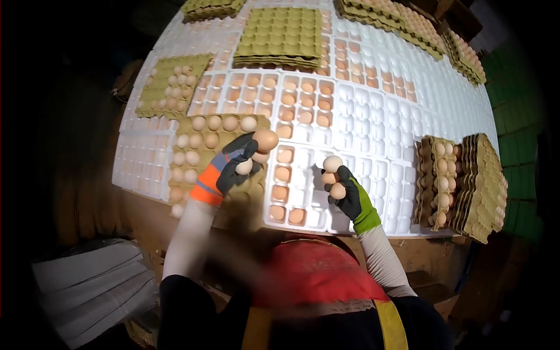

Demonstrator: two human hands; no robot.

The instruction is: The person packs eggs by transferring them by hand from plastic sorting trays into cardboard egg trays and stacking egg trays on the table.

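My left hand (233, 158), in a dark glove with an orange and blue cuff, is closed around eggs above the right side of a cardboard egg tray (201, 123). A brown egg (266, 140) shows at its fingertips and a paler egg (244, 167) lower in the grip. My right hand (351, 201), in a dark glove with a green cuff, grips three eggs: a pale egg (332, 163) on top and two browner ones below. It hovers over a white foam tray (300, 153), whose left-hand cells hold several brown eggs (283, 174).
More white foam trays, some with eggs, cover the table. A stack of cardboard trays (279, 36) stands at the back, and another tray with eggs (175, 84) lies at the left. On the right, cardboard trays (475, 186) stand on edge near eggs. Grey sheets (93, 286) lie lower left.
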